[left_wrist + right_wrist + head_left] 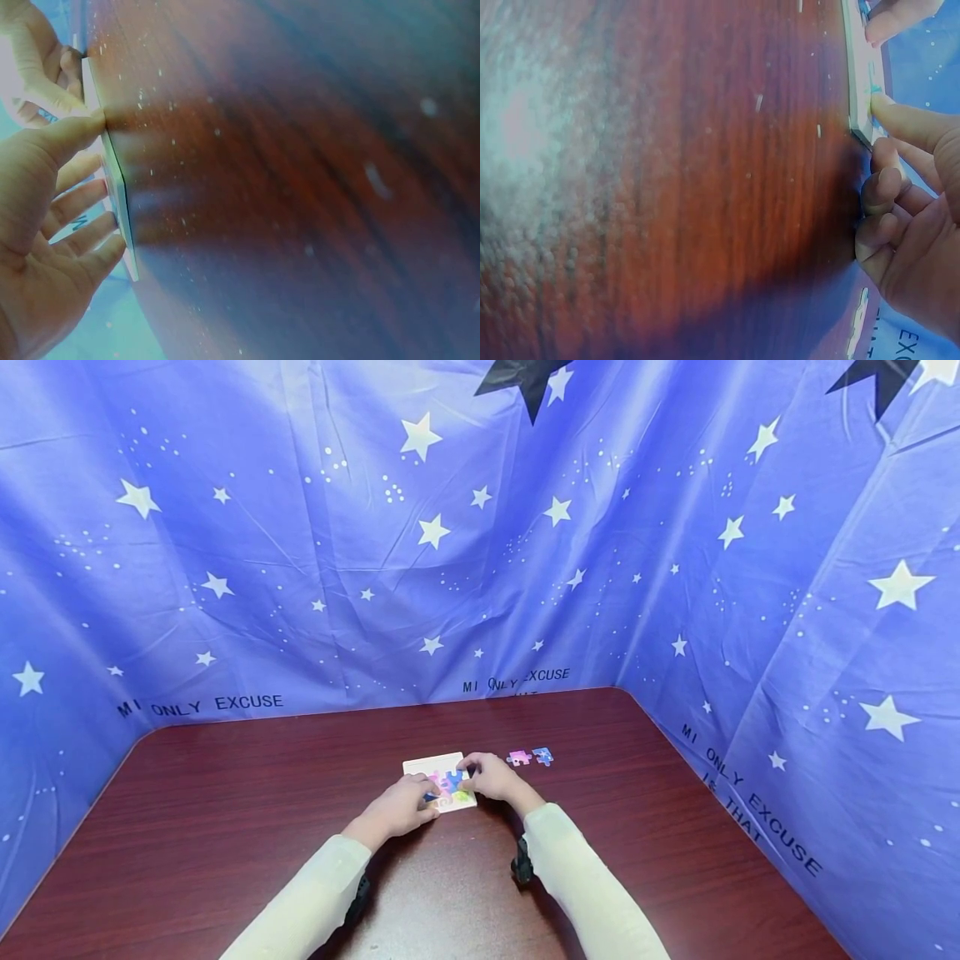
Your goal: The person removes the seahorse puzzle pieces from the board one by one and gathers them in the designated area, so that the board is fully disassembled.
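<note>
A small light-coloured puzzle tray (420,766) lies on the table, with pink, blue and yellow-green pieces in it. My left hand (401,803) rests over its left side; in the left wrist view the fingers (79,204) are spread fairly straight across the tray and the thumb lies at its near edge. My right hand (491,776) is at the right side, thumb and index finger at a blue puzzle piece (454,779) in the tray. In the right wrist view its thumb (904,120) reaches onto the tray while the other fingers curl beside the corner. The hands partly cover the pieces.
Two loose puzzle pieces, one pink (518,758) and one blue (543,756), lie on the table right of the tray. The dark red wooden table (225,827) meets a blue star-patterned curtain (360,527) behind and at the sides.
</note>
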A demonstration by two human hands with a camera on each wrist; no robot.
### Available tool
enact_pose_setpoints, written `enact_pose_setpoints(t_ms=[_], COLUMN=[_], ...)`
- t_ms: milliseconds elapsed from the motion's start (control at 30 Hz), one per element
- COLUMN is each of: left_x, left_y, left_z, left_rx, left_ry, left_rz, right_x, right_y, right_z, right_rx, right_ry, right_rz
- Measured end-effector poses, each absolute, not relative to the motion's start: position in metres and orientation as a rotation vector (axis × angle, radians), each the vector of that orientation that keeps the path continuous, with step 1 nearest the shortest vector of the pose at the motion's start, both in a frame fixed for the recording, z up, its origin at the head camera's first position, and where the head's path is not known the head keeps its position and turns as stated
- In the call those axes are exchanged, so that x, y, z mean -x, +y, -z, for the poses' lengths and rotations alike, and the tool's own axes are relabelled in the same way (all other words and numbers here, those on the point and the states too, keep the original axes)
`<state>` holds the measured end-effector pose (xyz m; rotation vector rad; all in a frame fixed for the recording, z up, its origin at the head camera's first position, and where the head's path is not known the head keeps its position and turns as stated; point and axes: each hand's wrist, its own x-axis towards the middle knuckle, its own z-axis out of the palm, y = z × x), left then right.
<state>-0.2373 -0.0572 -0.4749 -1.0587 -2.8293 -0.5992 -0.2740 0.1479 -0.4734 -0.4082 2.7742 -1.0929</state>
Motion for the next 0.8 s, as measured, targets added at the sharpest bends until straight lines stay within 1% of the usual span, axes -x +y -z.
enact_pose_setpoints(t_ms=[400, 800], left_x=[0.2389, 0.2413], left_y=[-0.0563, -0.057], left_z=[0.4754, 0.4781], left_rx=[1.08, 1.109], left_ry=[-2.833, -2.819], left_rz=[0.56, 0.53], right_x=[0.2734, 0.2725], right_y=[0.1475, 0.1448], right_z=[0.4731, 0.4715], right_rx=[0.415, 0.343], right_ry=[2.781, 2.733], right_rz=[1.097, 1.159])
